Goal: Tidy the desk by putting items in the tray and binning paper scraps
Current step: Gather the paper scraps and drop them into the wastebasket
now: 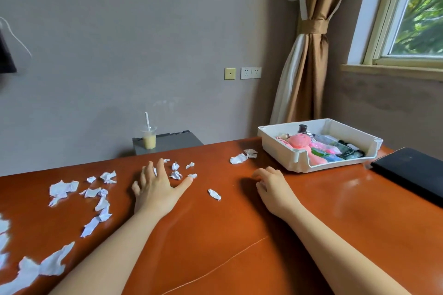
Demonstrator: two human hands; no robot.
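Several white paper scraps [63, 189] lie scattered over the left half of the brown desk [239, 235]. My left hand [158, 187] lies flat on the desk with fingers spread, among small scraps [176, 175]. One scrap [214, 194] lies between my hands, and two more scraps [242, 157] sit near the tray. My right hand [273, 189] rests on the desk with fingers loosely curled, holding nothing. The white tray [282, 148] at the back right holds a pink plush toy [299, 142], small bottles and other items.
A black flat object [412, 170] lies at the desk's right edge. Behind the desk, a cup of yellow drink [149, 140] with a straw stands on a grey cabinet [172, 142]. A tied brown curtain and a window are at the right.
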